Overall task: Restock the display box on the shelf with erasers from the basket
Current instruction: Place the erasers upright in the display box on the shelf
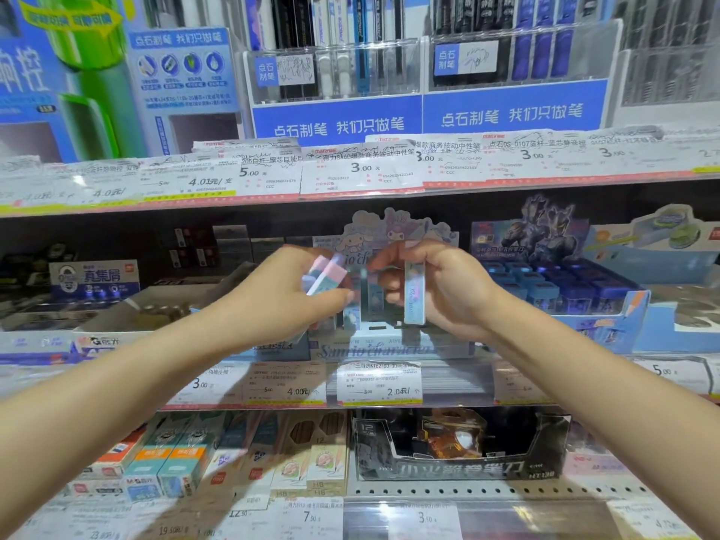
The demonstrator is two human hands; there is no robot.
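Mid-frame: left hand [288,290] fingers gripped spare erasers [326,276]; right hand [432,290] pinched one eraser [413,294] upright, prob. to slot into display box [389,344].

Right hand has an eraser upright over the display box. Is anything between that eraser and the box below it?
Nothing visible does. The right hand pinches the eraser upright just above the display box, and the gap under its lower end looks open. The left hand, holding more erasers, sits off to the left, not beneath it.
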